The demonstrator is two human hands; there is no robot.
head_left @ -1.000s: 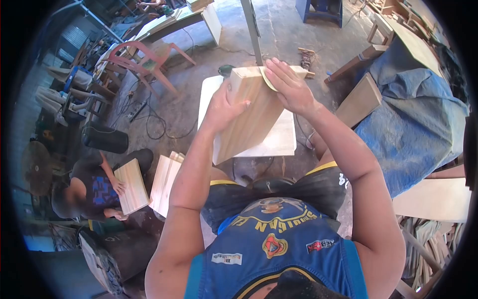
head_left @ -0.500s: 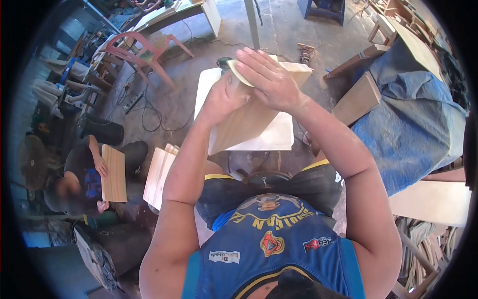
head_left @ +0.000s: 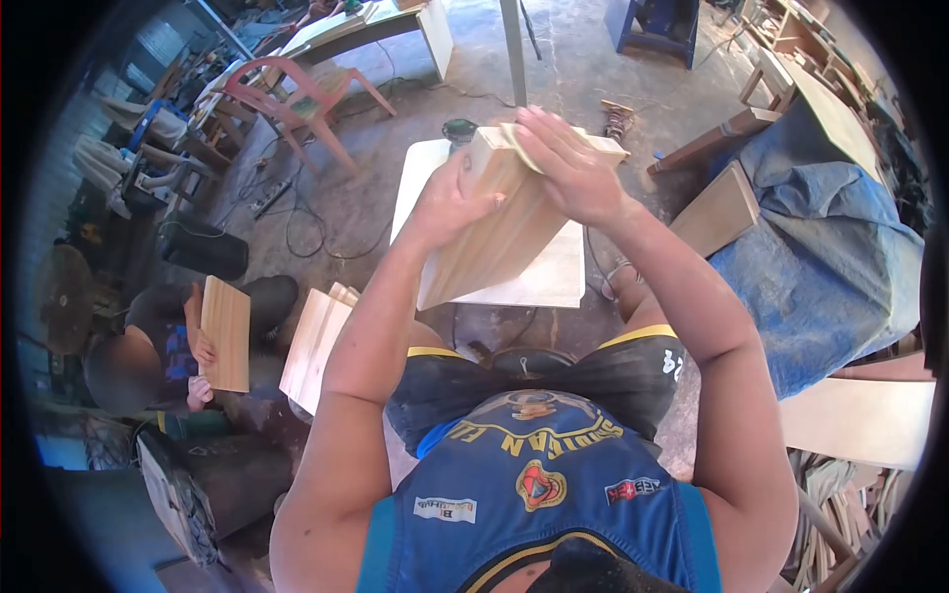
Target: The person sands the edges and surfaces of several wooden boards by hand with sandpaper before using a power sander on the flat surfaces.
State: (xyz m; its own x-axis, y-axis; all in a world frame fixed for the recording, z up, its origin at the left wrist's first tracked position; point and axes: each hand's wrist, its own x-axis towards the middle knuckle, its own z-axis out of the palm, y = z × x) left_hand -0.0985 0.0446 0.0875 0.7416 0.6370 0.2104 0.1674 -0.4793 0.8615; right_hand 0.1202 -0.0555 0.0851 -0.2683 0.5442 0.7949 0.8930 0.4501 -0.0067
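Observation:
A thick wooden board (head_left: 514,232) stands tilted on its edge over a pale low table (head_left: 539,282). My left hand (head_left: 460,198) is closed round the board's left end near the top corner. Along the top edge, my right hand (head_left: 568,158) holds a thin yellowish sanding pad (head_left: 525,148) against the wood, its fingers pressed together over it. Behind the board's upper left corner, a small dark green object (head_left: 459,129) rests on the table.
A co-worker (head_left: 163,336) sits at the left, both hands on a wooden board (head_left: 226,331). More boards (head_left: 314,341) stand beside my leg. A blue tarp (head_left: 825,257) covers things at the right. Behind are a red chair (head_left: 297,99) and cables (head_left: 306,227).
My right hand has slid right along the top edge with the pad, uncovering the board's upper left corner. The co-worker's upper hand has moved down their board.

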